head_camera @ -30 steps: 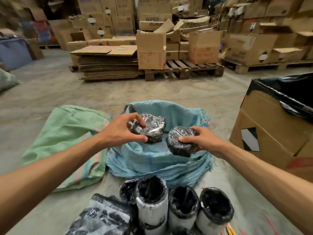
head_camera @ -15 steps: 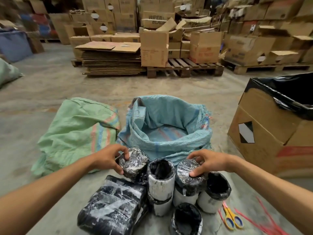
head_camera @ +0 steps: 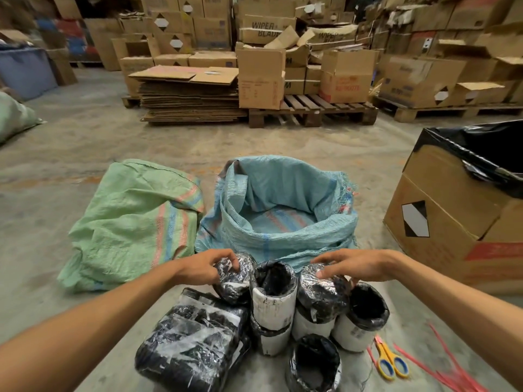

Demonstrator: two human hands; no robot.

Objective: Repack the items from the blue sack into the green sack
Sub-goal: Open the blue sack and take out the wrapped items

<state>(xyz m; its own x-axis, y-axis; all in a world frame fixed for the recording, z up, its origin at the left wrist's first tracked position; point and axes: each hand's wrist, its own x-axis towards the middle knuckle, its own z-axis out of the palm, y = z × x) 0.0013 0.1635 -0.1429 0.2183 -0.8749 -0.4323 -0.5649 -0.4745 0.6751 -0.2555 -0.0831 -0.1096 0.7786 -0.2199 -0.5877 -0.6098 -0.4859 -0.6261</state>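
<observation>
On the floor at your left lies the green sack (head_camera: 133,222), flat and closed, and just beside it the blue sack (head_camera: 283,219) stands rolled open with its bottom bare. Your left hand (head_camera: 202,267) curls its grip round one plastic-wrapped black bundle (head_camera: 233,281). Your right hand (head_camera: 353,264) rests bent fingers on another bundle (head_camera: 322,295), set atop the black-lined white rolls (head_camera: 273,301).

Single head-worn view, forward and downward, close over the floor (head_camera: 85,142)
</observation>
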